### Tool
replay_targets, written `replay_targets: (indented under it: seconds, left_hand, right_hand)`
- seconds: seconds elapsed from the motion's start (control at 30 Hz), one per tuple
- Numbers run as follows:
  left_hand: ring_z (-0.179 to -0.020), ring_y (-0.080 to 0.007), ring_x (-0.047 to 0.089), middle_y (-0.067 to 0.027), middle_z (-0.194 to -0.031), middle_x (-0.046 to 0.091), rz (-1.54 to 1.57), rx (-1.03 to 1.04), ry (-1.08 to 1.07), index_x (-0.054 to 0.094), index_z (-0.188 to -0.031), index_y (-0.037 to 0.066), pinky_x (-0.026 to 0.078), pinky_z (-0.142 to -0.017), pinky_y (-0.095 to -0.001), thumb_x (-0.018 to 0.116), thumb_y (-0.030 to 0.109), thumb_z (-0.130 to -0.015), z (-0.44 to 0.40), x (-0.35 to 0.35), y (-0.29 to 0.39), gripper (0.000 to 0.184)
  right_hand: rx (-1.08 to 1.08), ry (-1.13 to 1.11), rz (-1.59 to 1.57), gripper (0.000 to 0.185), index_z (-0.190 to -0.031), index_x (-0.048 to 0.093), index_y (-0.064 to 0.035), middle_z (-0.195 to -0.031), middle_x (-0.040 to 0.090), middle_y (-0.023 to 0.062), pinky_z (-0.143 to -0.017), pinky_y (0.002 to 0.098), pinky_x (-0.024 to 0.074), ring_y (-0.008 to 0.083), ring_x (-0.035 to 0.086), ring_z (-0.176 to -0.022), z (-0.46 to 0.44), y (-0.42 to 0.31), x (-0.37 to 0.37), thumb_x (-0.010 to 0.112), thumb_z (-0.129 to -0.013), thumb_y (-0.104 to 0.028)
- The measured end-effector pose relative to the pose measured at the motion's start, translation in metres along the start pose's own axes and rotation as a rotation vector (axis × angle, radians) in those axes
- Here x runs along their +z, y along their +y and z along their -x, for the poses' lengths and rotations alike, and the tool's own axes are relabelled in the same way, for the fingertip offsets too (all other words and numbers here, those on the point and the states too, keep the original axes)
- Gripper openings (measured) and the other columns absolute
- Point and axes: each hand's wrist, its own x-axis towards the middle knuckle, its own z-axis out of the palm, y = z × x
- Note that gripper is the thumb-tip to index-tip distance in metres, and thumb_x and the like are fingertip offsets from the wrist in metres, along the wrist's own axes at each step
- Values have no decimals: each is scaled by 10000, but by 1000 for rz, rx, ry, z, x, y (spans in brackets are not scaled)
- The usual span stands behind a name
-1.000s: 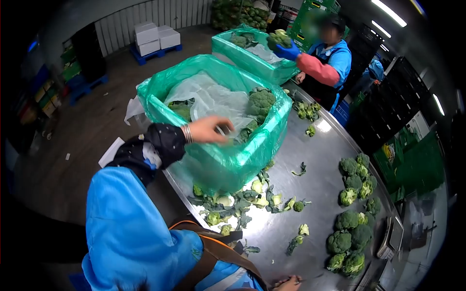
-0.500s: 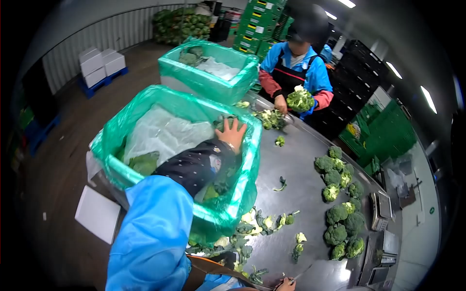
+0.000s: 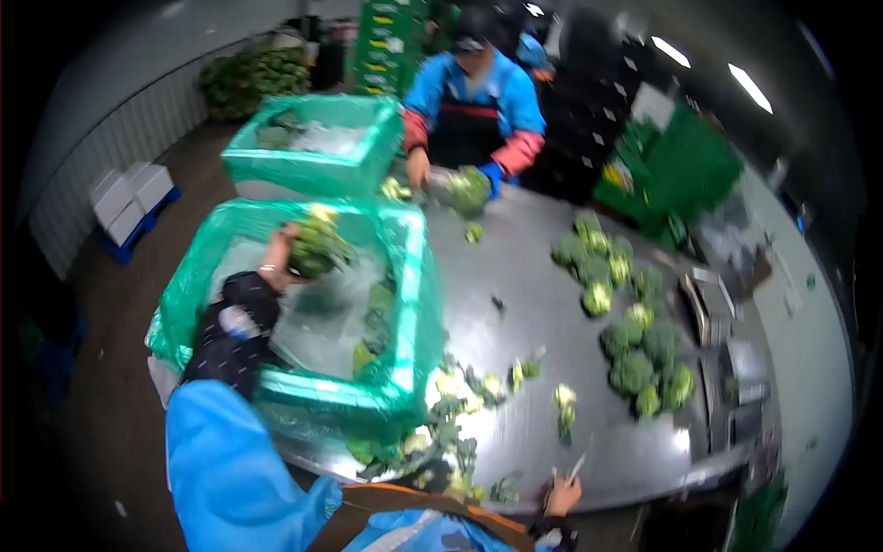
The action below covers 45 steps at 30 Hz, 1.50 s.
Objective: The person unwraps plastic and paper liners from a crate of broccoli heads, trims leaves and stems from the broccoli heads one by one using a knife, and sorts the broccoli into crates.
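Observation:
My left hand [image 3: 280,255] grips a broccoli head [image 3: 317,247] above the near box [image 3: 409,322], which is lined with green plastic. Inside that box lie a clear plastic sheet [image 3: 317,317] and more broccoli along the right side. Low in the view, at the table's near edge, my right hand [image 3: 562,497] is closed around a small knife [image 3: 577,467], its blade pointing up. Cut leaves and stem pieces [image 3: 446,405] lie between the near box and my right hand.
Broccoli heads [image 3: 635,354] are grouped on the right of the metal table [image 3: 524,313], beside scales [image 3: 706,308]. A second green-lined box [image 3: 313,170] stands behind the first. Across the table, a co-worker [image 3: 478,101] holds broccoli [image 3: 469,190] in a blue-gloved hand.
My left hand has taken hold of a broccoli head and lifted it, moving left over the box. The co-worker's broccoli is lower, at the table. The view has turned right.

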Motion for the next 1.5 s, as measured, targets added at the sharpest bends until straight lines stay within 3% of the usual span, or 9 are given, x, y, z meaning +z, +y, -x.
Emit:
replay_targets:
  seconds: [0.1,0.27,0.43,0.53,0.67,0.7,0.83,0.97,1.5]
  left_hand:
    - [-1089,-250,515,-77,-1243,503,-2,146,-316,494,-1216,148,434,-927,-458,581,505,-806,64,1,19,550]
    - [-1203,-312,443,-142,-1303,429,-203,350,-444,265,-1358,69,399,-985,-444,626,292,-768,177,115,-20,727]
    - [-1037,-220,544,-86,-1133,509,-215,139,-515,290,-1236,133,454,-875,-332,779,105,-589,206,202,-105,811]
    - [-1002,-193,522,-51,-1082,497,-210,-2,-557,324,-1166,135,450,-846,-324,812,101,-562,203,243,-154,777]
    - [-946,-177,472,-68,-1029,437,-532,311,-499,312,-1106,90,419,-832,-304,829,120,-562,185,265,-244,751]
    - [-957,-191,461,-87,-1028,425,-549,255,-482,315,-1104,76,405,-851,-305,800,88,-568,184,266,-265,723]
    - [-1038,-303,405,-180,-1067,366,-784,325,-350,343,-1095,-2,338,-942,-337,623,-24,-572,186,254,-343,593]
    - [-1043,-355,407,-201,-1089,354,-949,380,-371,326,-1119,-19,357,-933,-369,691,46,-580,210,271,-346,654]
    - [-1005,-377,412,-214,-1054,361,-1048,419,-312,320,-1104,-47,382,-890,-396,743,111,-542,205,271,-359,721]
  right_hand:
    - [75,-22,81,178,-980,584,-23,-738,566,73,-608,301,442,170,536,-666,-11,-21,1,573,-815,-89]
    - [-259,24,360,252,-1044,574,-39,-940,636,130,-799,328,451,247,601,-872,-109,-72,13,592,-853,-202]
    - [-213,-112,508,353,-1067,558,-1,-925,630,217,-767,412,461,364,601,-870,-148,-45,84,581,-823,-255]
    - [293,-622,-191,227,-1021,572,-23,-797,606,77,-675,287,477,133,569,-735,-55,-67,148,558,-852,-174]
    - [-261,-486,16,200,-1058,528,-44,-775,590,42,-611,281,460,106,551,-684,-10,-56,119,537,-870,-113]
    - [132,-543,-82,212,-1058,519,-35,-752,594,43,-583,283,456,124,564,-627,-6,-74,91,549,-868,-126]
    - [-308,-434,433,206,-1035,526,-65,-693,576,152,-545,360,451,303,593,-601,8,-95,9,568,-843,-126]
    - [-495,-564,553,231,-1024,513,-73,-663,553,158,-521,384,435,349,561,-592,31,-92,2,574,-802,-59]
    - [-251,-832,969,206,-975,405,-2,-685,584,227,-585,525,434,436,567,-661,26,-109,26,475,-789,-57]
